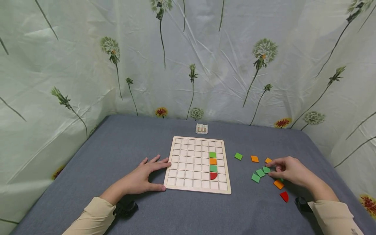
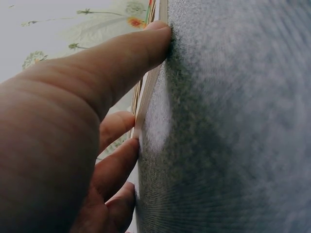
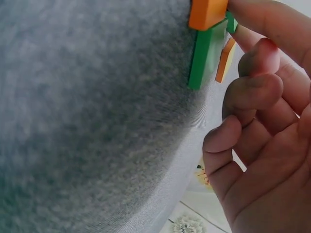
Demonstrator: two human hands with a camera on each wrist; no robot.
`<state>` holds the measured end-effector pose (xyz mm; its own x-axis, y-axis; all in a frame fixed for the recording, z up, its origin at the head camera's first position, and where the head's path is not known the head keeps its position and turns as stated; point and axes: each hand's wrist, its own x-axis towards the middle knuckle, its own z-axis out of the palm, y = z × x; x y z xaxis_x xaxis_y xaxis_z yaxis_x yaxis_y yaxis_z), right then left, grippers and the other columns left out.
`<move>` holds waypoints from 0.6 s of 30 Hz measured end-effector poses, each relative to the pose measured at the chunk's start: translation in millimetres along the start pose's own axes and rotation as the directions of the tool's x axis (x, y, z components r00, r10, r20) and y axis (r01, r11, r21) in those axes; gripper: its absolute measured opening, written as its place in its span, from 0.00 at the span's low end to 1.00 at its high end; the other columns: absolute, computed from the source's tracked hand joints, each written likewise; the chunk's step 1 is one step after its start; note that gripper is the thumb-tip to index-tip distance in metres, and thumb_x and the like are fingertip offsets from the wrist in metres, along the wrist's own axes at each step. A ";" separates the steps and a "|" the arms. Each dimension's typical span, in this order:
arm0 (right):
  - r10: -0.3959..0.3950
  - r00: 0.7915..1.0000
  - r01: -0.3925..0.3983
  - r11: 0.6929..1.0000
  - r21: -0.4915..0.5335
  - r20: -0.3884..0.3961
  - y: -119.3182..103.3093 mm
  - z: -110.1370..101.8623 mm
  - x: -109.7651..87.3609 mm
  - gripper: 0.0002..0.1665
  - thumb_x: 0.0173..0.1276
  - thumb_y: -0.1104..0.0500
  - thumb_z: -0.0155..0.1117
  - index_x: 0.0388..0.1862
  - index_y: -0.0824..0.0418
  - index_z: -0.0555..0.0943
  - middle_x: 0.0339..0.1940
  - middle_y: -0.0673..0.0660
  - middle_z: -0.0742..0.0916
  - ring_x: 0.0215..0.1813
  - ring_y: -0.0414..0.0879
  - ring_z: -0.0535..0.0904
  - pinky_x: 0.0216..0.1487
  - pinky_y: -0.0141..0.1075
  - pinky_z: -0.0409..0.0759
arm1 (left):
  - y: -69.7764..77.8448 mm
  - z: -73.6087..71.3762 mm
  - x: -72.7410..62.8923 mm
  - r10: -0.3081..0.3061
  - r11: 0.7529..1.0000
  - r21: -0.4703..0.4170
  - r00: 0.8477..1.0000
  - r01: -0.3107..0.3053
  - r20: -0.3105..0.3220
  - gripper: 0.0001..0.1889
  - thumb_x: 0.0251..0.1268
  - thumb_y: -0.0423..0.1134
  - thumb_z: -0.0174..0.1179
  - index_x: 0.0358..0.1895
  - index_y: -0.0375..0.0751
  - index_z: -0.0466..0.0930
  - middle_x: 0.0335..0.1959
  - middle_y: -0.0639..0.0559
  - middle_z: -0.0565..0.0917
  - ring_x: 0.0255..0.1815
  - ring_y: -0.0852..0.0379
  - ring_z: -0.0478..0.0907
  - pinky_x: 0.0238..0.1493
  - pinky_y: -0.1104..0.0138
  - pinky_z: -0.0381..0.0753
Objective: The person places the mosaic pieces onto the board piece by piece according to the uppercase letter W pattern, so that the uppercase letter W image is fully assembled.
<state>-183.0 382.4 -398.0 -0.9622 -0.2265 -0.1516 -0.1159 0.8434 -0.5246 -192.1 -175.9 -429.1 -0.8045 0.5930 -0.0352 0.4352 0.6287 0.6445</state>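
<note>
Right hand (image 3: 262, 141) fingers beside green tile (image 3: 205, 56), orange tile (image 3: 206, 13).

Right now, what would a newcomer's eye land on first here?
The wooden grid board mid-table, with a green, orange, green, red column of tiles toward its right. The left hand rests on its left edge; the right hand touches loose green tiles right of it.

Floral-sheeted tabletop (image 1: 117, 153) recording booth
</note>
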 end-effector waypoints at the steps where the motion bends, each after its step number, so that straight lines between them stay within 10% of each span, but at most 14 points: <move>1: -0.005 1.000 0.005 1.000 -0.006 -0.004 -0.2 0.2 0.1 0.18 0.67 0.56 0.80 0.52 0.63 0.90 0.25 0.47 0.75 0.24 0.35 0.65 0.27 0.30 0.63 | -0.2 0.1 0.0 0.000 1.000 0.003 1.000 0.000 0.000 0.44 0.62 0.61 0.77 0.81 0.54 0.72 0.86 0.48 0.66 0.90 0.32 0.50 0.81 0.24 0.38; 18: -0.057 0.997 0.056 0.998 -0.032 -0.043 -17.3 -3.2 5.0 0.15 0.69 0.56 0.79 0.50 0.61 0.90 0.24 0.46 0.76 0.24 0.35 0.67 0.25 0.31 0.65 | 4.2 2.9 -4.2 -0.024 0.999 -0.026 1.000 0.024 -0.012 0.41 0.63 0.57 0.77 0.79 0.56 0.74 0.85 0.50 0.67 0.90 0.32 0.49 0.81 0.24 0.37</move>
<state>-186.7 368.3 -387.0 -0.9638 -0.2529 -0.0848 -0.1772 0.8446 -0.5052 -185.7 -174.3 -428.5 -0.8196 0.5714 -0.0416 0.4052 0.6295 0.6629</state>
